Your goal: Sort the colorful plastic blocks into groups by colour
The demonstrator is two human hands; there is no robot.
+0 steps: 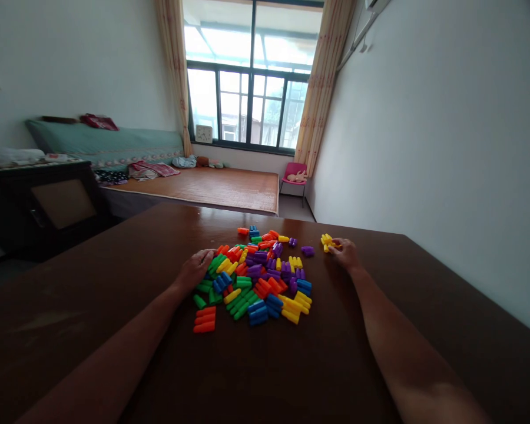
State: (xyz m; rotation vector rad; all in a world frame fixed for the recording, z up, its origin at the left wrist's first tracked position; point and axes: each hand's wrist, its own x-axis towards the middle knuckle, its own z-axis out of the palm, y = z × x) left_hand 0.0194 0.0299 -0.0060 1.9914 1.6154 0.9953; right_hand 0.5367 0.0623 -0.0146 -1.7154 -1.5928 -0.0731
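Observation:
A loose heap of bullet-shaped plastic building blocks (256, 274) in red, orange, yellow, green, blue and purple lies on the dark brown table (256, 371). At the heap's left edge rests my left hand (198, 266), its fingers stretched against the green blocks (215, 265); the fingertips are partly hidden. To the right of the heap, my right hand (345, 253) has its fingers closed on yellow blocks (327, 241) at the table surface. A single purple block (308, 251) lies between that hand and the heap. Nearest me is an orange-red block (204, 320).
Beyond the table stands a bed (221, 185) with clothes on it. A dark cabinet (62, 197) is at the left, and a pink chair (294, 172) holding a doll stands by the right wall. A clock (204, 134) sits on the windowsill.

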